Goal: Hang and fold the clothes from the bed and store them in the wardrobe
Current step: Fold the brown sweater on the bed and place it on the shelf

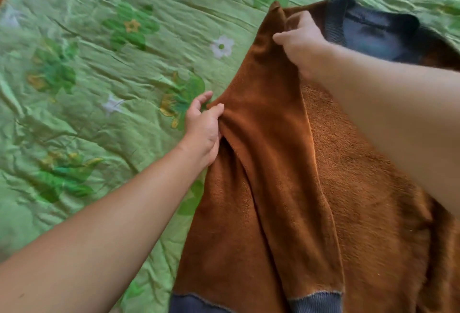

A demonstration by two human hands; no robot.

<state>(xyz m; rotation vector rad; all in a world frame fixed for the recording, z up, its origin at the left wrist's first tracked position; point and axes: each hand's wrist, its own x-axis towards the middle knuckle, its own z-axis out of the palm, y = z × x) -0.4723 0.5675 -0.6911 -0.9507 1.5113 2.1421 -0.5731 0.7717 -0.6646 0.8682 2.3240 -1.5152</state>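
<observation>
Gripping the sweater [348, 163] on the green bedspread [87, 88] are left hand [204, 128] and right hand [303, 43].

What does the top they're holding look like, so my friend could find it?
Start at the bed's green flowery cover. On its right side lies a fuzzy brown sweater, gripped by the left hand at its side and the right hand near its shoulder. It is the only brown thing there, with a dark ribbed collar and cuff.
</observation>
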